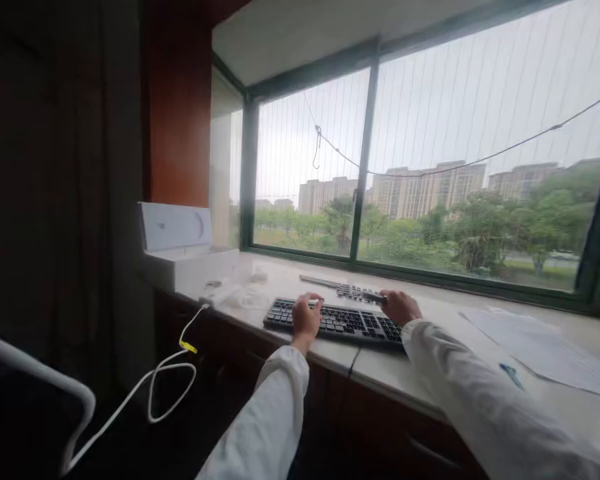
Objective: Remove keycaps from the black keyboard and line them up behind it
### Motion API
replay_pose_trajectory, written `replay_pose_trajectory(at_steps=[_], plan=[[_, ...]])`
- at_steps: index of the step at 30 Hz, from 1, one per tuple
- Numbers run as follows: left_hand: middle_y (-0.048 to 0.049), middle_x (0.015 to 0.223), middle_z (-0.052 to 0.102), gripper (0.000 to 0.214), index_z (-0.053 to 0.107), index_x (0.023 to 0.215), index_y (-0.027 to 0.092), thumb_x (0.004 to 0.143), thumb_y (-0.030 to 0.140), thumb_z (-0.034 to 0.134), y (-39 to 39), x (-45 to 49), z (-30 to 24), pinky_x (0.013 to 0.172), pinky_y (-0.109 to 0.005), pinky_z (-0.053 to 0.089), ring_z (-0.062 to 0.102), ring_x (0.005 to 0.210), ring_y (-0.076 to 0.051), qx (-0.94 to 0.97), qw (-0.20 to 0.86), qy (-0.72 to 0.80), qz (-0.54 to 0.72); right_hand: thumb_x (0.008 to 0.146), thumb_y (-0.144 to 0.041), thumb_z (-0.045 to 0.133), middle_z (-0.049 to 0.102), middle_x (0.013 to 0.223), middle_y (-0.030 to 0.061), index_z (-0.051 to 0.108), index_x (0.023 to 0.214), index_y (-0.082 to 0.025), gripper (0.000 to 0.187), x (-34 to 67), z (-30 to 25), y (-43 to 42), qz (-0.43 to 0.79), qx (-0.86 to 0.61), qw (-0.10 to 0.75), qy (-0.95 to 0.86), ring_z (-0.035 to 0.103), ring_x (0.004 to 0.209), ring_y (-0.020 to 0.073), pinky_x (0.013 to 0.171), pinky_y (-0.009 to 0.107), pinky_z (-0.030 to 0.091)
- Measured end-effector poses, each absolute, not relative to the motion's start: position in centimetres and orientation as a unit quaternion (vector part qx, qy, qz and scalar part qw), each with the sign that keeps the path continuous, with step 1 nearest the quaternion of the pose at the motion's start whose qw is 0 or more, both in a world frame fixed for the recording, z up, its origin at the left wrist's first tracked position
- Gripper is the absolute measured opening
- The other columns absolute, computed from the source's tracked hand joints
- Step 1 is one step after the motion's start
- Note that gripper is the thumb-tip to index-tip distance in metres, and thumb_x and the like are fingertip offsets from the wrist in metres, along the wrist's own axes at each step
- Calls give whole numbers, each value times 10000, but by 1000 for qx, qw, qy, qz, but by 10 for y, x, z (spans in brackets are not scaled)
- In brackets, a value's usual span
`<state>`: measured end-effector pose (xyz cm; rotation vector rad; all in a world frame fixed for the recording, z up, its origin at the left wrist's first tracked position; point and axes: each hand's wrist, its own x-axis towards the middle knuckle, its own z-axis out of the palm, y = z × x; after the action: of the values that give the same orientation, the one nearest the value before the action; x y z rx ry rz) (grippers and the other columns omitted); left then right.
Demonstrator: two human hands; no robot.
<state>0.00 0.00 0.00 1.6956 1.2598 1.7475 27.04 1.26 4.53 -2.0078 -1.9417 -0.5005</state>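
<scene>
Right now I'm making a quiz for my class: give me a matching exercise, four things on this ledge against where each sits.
Things:
1 keyboard
2 box
3 cable
4 papers

Places:
a dangling off the front of the ledge
b far right
c under the left hand
d far left, lid up

Pairs: 1-c, 2-d, 3-a, 4-b.
</scene>
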Motion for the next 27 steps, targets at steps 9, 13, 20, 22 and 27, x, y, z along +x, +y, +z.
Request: replay_pose_trajectory(at_steps=[9,13,20,22,27], plan=[[-27,978,695,144,580,921,198,899,332,531,-3,-1,3,458,-199,432,549,381,-43,612,207,465,606,845,-518,455,689,1022,129,708,1068,-292,405,359,16,2,-91,-826,231,-506,629,888,291,702,350,422],[-29,965,704,179,534,976,200,917,359,477,-5,-2,4,457,-194,437,556,382,-49,597,221,460,619,841,-516,452,689,1013,125,710,1062,-290,408,356,17,5,-83,-819,243,-513,626,884,281,713,349,423],[-24,1004,719,269,619,1007,220,907,427,480,-7,0,21,470,-193,457,569,402,-53,661,172,464,564,842,-494,465,693,999,120,718,1045,-281,387,350,18,5,-78,-802,238,-543,629,858,264,705,337,424],[-11,1011,719,257,652,1000,235,901,417,499,3,5,34,474,-192,456,557,393,-46,691,146,461,537,843,-495,462,692,997,122,718,1046,-281,391,351,17,5,-76,-801,236,-545,629,855,266,706,340,424],[-5,967,730,181,713,949,240,859,337,590,65,24,65,579,-191,485,592,451,-48,733,145,505,432,843,-493,445,691,993,118,717,1039,-289,393,347,16,7,-74,-797,233,-553,627,858,273,709,349,423]])
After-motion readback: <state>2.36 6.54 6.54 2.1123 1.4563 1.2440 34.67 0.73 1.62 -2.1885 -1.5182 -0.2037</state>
